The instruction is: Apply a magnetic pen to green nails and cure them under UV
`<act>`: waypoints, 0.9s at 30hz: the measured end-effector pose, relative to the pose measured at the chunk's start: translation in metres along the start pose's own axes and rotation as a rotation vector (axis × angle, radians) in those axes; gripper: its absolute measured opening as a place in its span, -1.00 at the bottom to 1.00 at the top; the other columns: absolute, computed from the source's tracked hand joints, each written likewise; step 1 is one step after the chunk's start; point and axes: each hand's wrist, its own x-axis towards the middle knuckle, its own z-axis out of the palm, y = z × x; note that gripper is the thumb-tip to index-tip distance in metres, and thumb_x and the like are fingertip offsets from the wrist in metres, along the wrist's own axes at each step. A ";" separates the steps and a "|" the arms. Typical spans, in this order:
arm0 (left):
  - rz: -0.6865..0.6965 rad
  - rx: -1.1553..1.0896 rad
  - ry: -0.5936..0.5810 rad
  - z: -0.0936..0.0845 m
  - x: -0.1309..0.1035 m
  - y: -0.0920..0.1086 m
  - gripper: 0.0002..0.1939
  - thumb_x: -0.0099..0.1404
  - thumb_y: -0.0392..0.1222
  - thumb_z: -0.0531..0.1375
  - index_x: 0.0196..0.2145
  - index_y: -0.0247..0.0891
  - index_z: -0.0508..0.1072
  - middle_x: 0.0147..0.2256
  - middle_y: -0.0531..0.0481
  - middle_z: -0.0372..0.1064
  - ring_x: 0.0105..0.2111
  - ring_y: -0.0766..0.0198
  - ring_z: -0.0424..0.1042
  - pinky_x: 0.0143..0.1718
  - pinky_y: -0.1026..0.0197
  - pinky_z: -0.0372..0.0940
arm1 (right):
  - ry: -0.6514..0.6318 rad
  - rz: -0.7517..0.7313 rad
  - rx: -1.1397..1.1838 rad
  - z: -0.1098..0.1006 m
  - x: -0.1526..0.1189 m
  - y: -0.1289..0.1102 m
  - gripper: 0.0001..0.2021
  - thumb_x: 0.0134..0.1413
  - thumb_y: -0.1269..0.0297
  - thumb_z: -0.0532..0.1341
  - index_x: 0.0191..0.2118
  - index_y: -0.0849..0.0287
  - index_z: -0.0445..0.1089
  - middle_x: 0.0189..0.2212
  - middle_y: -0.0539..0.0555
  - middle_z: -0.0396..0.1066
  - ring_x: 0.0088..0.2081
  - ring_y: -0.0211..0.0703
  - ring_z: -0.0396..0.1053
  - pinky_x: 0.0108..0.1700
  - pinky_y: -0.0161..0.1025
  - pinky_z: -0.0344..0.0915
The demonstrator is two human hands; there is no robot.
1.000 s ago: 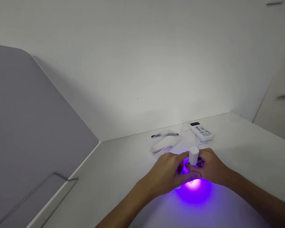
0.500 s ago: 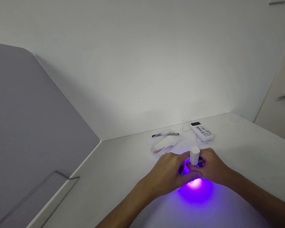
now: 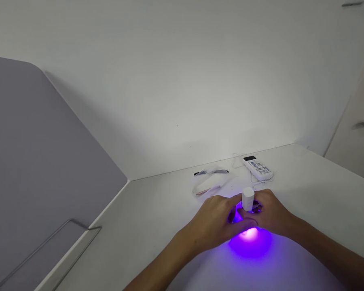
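Note:
A white lamp [image 3: 248, 199] with a rounded rectangular top stands upright between my two hands, and purple light glows beneath it onto the white table [image 3: 157, 210]. From the left, my left hand [image 3: 216, 220] curls its fingers and thumb around the lit area beside the lamp. My right hand [image 3: 268, 212] closes in from the right, its fingers bent at the lamp, near the left thumb. Both hands are closed around the glow. What the fingertips pinch under the lamp is hidden by the hands and the glare.
Behind my hands lie a clear plastic wrapper [image 3: 210, 186] with a thin pinkish stick and dark-ended pieces. A white device [image 3: 257, 167] with a black end and a white cable [image 3: 256, 184] lies back right. A metal wire frame [image 3: 79, 256] is at the left edge.

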 end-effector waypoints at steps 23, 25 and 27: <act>-0.016 0.004 -0.026 -0.001 0.002 0.000 -0.68 0.36 0.12 0.19 -0.23 -0.20 0.45 -0.51 0.14 0.33 -0.54 0.37 0.25 -0.51 0.32 0.03 | -0.001 0.008 0.002 0.000 0.001 -0.002 -0.73 0.06 0.24 0.29 -0.57 0.17 0.28 -0.69 -0.10 0.25 -0.62 -0.33 0.16 -0.55 -0.36 0.08; -0.012 0.004 -0.021 -0.001 0.002 0.000 -0.69 0.36 0.12 0.19 -0.23 -0.20 0.45 -0.51 0.15 0.34 -0.54 0.37 0.25 -0.51 0.32 0.04 | 0.006 0.000 -0.011 0.000 0.001 -0.001 -0.74 0.05 0.25 0.28 -0.57 0.17 0.28 -0.69 -0.10 0.26 -0.62 -0.33 0.16 -0.55 -0.35 0.08; -0.011 0.004 -0.016 -0.001 0.002 -0.001 -0.68 0.36 0.12 0.18 -0.23 -0.20 0.45 -0.50 0.14 0.34 -0.53 0.36 0.26 -0.51 0.32 0.04 | 0.008 -0.003 -0.018 0.000 0.001 -0.001 -0.75 0.06 0.26 0.27 -0.57 0.17 0.28 -0.69 -0.10 0.26 -0.62 -0.33 0.17 -0.55 -0.35 0.08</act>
